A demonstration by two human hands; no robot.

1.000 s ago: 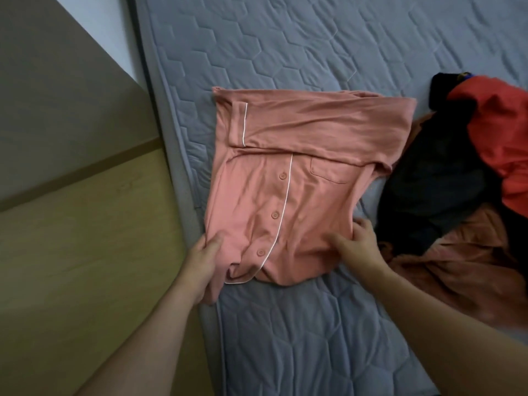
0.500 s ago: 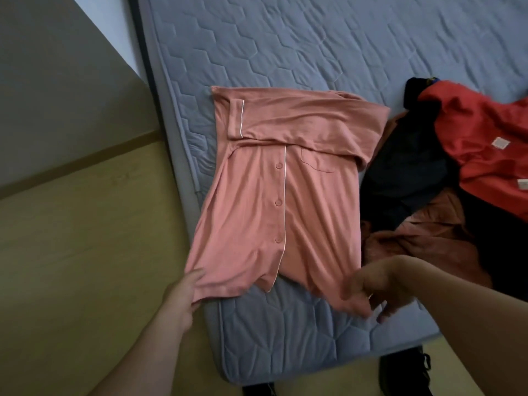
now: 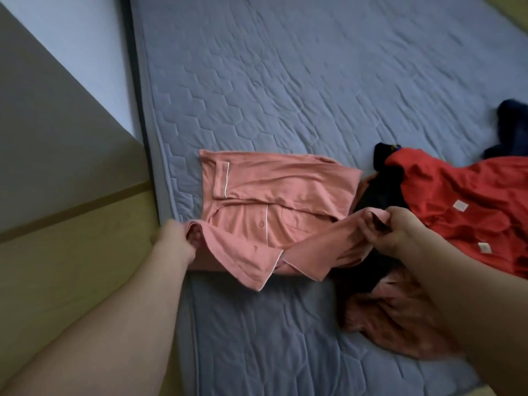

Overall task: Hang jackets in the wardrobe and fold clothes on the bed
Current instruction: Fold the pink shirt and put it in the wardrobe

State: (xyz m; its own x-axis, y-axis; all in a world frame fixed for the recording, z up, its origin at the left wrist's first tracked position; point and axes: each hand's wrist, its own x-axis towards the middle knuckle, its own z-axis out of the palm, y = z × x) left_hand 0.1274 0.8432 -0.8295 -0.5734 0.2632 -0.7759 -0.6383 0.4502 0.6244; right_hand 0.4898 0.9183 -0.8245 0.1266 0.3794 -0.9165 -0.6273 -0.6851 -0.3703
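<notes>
A salmon-pink button shirt [image 3: 285,190] with white piping lies on the blue quilted mattress [image 3: 285,81] near its left edge. Its lower half is lifted and doubled back over the buttoned front. My left hand [image 3: 174,241] grips the hem's left corner at the mattress edge. My right hand [image 3: 391,230] pinches the hem's right corner, held a little above the bed.
To the right lies a heap of clothes: a red garment [image 3: 463,207], a black one [image 3: 371,275], a rust-brown one [image 3: 397,318] and a dark blue piece [image 3: 511,124]. Wooden floor [image 3: 71,267] and a grey wall [image 3: 57,138] lie left of the bed.
Both hands pulled the shirt's hem out toward me, then lifted it and carried it back over the shirt's front, folding the lower half upward.
</notes>
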